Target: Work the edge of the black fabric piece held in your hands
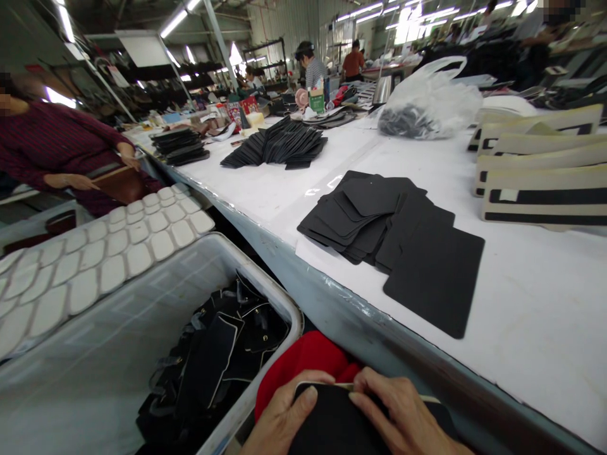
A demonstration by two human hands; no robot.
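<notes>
At the bottom of the head view, my left hand (pixel 289 414) grips the left edge of a black panel (pixel 332 420) with a pale edge, thumb on top. My right hand (pixel 396 407) pinches the panel's upper edge between thumb and fingers. Red cloth (pixel 303 360) lies just behind the panel, below the table's edge. Loose black flat pieces (pixel 434 272) are spread in an overlapping pile on the white table (pixel 531 303), beyond my hands.
A white bin (pixel 251 272) at the left holds black items (pixel 215 354). Pale oval pads (pixel 137 234) lie behind it. Farther back are fanned black pieces (pixel 275 145), a plastic bag (pixel 431 104) and beige panels (pixel 545 189). A person (pixel 71 145) stands at the left.
</notes>
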